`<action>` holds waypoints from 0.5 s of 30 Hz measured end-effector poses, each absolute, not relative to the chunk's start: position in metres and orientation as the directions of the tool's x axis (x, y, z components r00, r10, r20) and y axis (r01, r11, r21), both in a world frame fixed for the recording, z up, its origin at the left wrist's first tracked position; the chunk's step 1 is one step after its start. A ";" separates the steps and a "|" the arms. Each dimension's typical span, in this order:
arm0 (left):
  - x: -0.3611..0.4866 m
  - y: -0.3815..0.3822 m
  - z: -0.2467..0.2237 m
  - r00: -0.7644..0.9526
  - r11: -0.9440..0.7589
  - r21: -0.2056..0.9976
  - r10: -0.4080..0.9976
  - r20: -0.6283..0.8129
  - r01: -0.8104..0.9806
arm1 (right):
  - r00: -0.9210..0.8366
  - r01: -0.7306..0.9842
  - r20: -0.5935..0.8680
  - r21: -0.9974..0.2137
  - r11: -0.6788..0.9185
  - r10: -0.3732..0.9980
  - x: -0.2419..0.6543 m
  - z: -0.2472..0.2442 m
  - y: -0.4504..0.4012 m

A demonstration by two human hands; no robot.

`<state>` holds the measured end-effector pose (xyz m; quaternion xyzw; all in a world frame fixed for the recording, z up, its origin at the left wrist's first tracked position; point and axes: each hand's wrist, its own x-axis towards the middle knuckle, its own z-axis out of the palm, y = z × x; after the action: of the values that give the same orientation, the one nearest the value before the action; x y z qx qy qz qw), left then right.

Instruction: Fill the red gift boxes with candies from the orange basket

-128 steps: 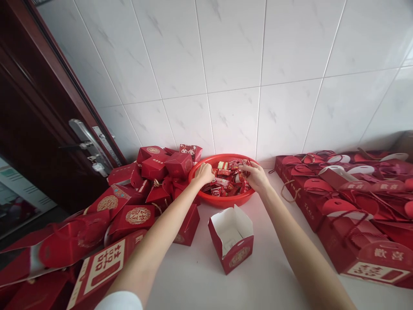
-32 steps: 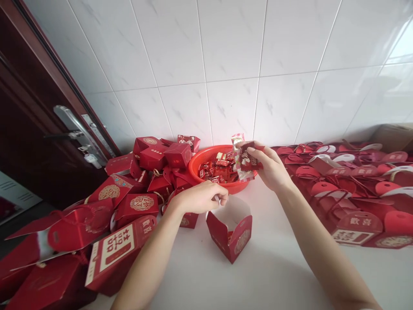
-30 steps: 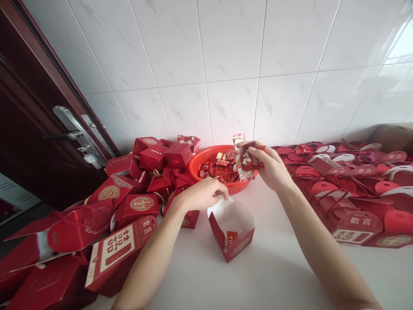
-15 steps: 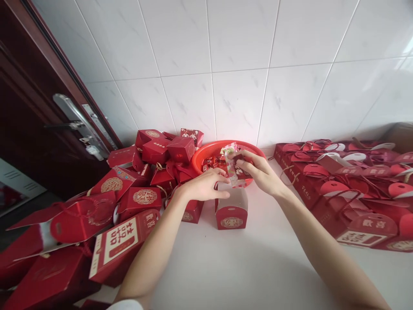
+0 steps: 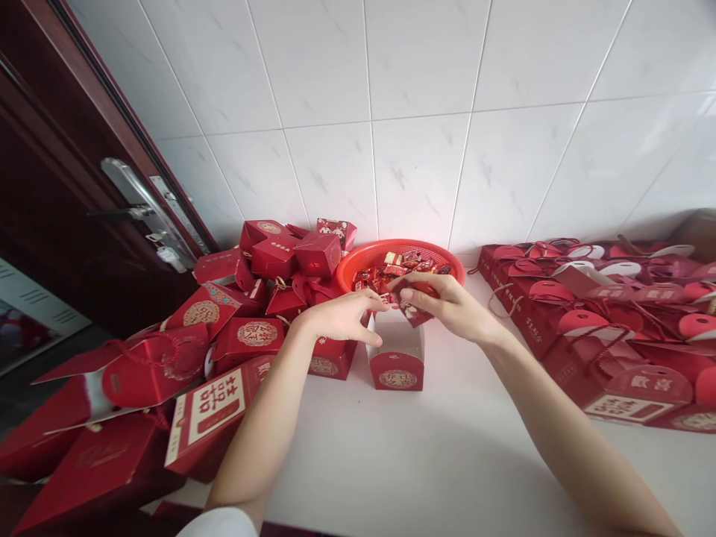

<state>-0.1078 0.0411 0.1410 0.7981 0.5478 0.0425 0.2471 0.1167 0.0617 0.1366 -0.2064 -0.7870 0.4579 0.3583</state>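
Observation:
A small red gift box with a gold emblem stands upright on the table with its top open. My left hand is at its upper left edge, thumb and fingers on either side of the box wall, though the contact is partly hidden. Over the back right of the box, my right hand holds a dark red wrapped packet between thumb and fingers. Just behind, an orange-red plastic basket contains several wrapped sweets. The inside of the box is only partly visible.
Piled red gift boxes lie to the left, some tipped over. Rows of red boxes with cord handles fill the right side. A tiled wall rises behind the white table, and a dark door is at left.
The pink patterned packet is no longer visible in my right hand; the dark red one is. My left hand has come down to the box's left edge, and the box has shifted slightly left.

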 end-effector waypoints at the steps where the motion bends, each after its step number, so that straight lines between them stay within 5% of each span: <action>1: -0.107 0.041 0.141 0.394 -0.276 0.434 0.895 -0.210 0.858 | -0.652 0.010 0.377 -0.863 0.504 0.658 0.113 0.133 0.062; 7: -0.106 0.039 0.142 0.395 -0.261 0.461 0.891 -0.222 0.848 | -0.572 0.203 0.419 -0.761 0.616 0.705 0.104 0.123 0.063; 11: -0.108 0.040 0.141 0.392 -0.251 0.459 0.887 -0.243 0.852 | -0.415 0.102 0.328 -0.910 0.402 0.849 0.111 0.132 0.060; 15: -0.107 0.041 0.140 0.408 -0.265 0.486 0.888 -0.214 0.833 | -0.505 -0.059 0.193 -0.980 0.189 0.841 0.108 0.136 0.055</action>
<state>-0.1073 0.0413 0.1395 0.7938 0.5418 0.0505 0.2715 0.1083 0.0546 0.1358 -0.2964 -0.6595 0.5637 0.3995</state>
